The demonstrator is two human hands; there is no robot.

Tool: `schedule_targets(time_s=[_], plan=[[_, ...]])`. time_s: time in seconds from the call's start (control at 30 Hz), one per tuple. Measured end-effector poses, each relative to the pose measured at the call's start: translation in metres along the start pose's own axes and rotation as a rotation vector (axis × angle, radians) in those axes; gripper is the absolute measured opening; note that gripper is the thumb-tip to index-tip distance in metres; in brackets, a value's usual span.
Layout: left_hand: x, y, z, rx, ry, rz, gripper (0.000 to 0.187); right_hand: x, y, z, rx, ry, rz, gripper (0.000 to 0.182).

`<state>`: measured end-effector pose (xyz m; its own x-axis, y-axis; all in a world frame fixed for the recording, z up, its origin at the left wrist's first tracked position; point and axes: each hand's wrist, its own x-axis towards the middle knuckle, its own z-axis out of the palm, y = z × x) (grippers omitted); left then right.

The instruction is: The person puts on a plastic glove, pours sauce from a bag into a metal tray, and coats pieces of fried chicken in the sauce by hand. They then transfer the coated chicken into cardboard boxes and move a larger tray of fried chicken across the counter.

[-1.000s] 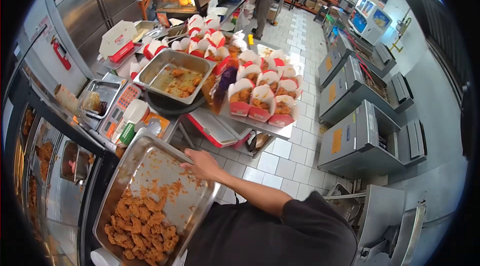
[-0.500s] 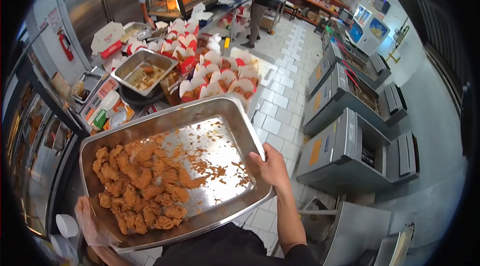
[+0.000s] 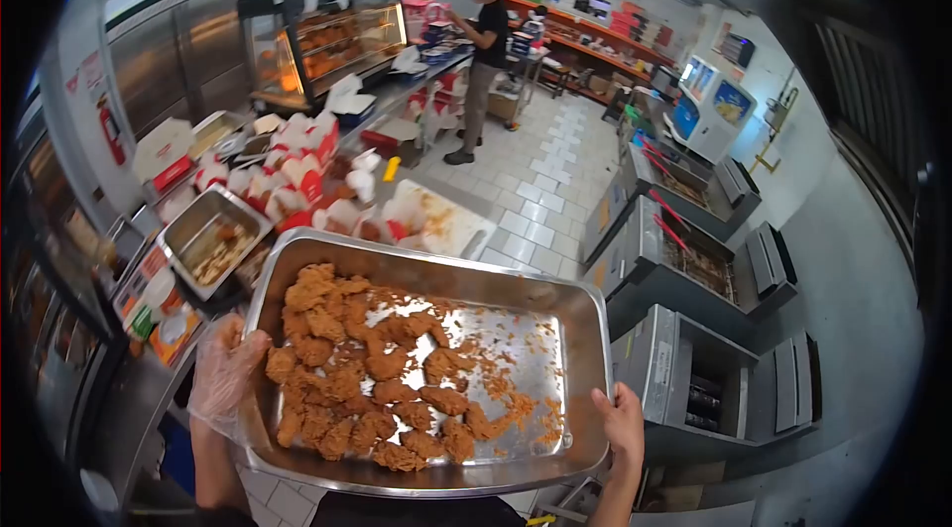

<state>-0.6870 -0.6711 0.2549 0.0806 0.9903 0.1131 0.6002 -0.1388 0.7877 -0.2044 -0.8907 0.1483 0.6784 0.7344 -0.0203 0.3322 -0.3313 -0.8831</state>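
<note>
Both my hands carry a large metal tray (image 3: 585, 329) in front of my body. Fried chicken pieces (image 3: 327, 378) fill its left side, and loose crumbs (image 3: 516, 398) lie scattered over the bare metal to the right. My left hand (image 3: 226, 373), in a clear plastic glove, grips the left end of the tray. My bare right hand (image 3: 623, 428) holds the right end, thumb over the rim. Just beyond the tray stand several red and white food boxes (image 3: 297, 175) and a smaller metal pan (image 3: 188, 205) with bits of food inside.
Fryers (image 3: 684, 368) line the right side along a tiled floor aisle (image 3: 526, 200). A person (image 3: 483, 61) stands at the far counter beside a heated display case (image 3: 337, 41). A white cutting board (image 3: 446, 220) lies on the table's right end. Glass-fronted cabinet at left (image 3: 59, 329).
The tray has swung right and levelled out, and the chicken pieces have spread toward its middle. My view has turned up and shows more of the far room.
</note>
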Motion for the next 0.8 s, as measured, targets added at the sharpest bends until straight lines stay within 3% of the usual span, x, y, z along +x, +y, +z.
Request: schedule_targets(time_s=[0.03, 0.07, 0.13, 0.17, 0.23, 0.33, 0.4, 0.43, 0.5, 0.6, 0.67, 0.77, 0.8], plan=[[0.025, 0.013, 0.020, 0.193, 0.048, 0.287, 0.046, 0.001, -0.003, -0.013, 0.012, 0.063, 0.037, 0.039], [0.054, 0.020, 0.042, 0.220, 0.003, 0.436, 0.047, 0.009, -0.001, -0.022, 0.024, 0.120, 0.073, 0.041], [0.107, 0.057, 0.074, 0.188, -0.204, 0.457, 0.048, 0.034, 0.018, -0.038, 0.036, 0.177, 0.100, 0.041], [0.134, 0.086, 0.091, 0.126, -0.362, 0.330, 0.049, 0.047, 0.027, -0.046, 0.044, 0.228, 0.118, 0.041], [0.195, 0.107, 0.138, 0.111, -0.515, 0.265, 0.048, 0.080, 0.041, -0.051, -0.009, 0.245, 0.109, 0.035], [0.277, 0.127, 0.221, 0.344, -0.507, 0.142, 0.053, 0.140, 0.046, -0.043, 0.005, 0.286, 0.122, 0.030], [0.336, 0.126, 0.274, 0.486, -0.531, 0.223, 0.078, 0.189, 0.057, -0.025, 0.038, 0.324, 0.104, 0.022], [0.363, 0.115, 0.298, 0.488, -0.525, 0.214, 0.078, 0.208, 0.060, -0.015, 0.039, 0.314, 0.101, 0.022], [0.419, 0.074, 0.352, 0.569, -0.419, 0.370, 0.054, 0.251, 0.063, 0.002, -0.070, 0.356, 0.075, 0.020], [0.503, -0.015, 0.421, 0.700, -0.341, 0.529, 0.045, 0.303, 0.058, 0.036, -0.018, 0.341, 0.071, 0.020], [0.538, -0.060, 0.443, 0.771, -0.327, 0.535, 0.040, 0.328, 0.058, 0.057, -0.018, 0.306, 0.062, 0.020], [0.532, 0.003, 0.424, 0.873, -0.427, 0.310, 0.066, 0.360, 0.051, 0.075, 0.075, 0.204, 0.108, 0.019], [0.528, 0.019, 0.420, 0.860, -0.425, 0.146, 0.083, 0.369, 0.064, 0.078, 0.023, 0.163, 0.088, 0.018]])
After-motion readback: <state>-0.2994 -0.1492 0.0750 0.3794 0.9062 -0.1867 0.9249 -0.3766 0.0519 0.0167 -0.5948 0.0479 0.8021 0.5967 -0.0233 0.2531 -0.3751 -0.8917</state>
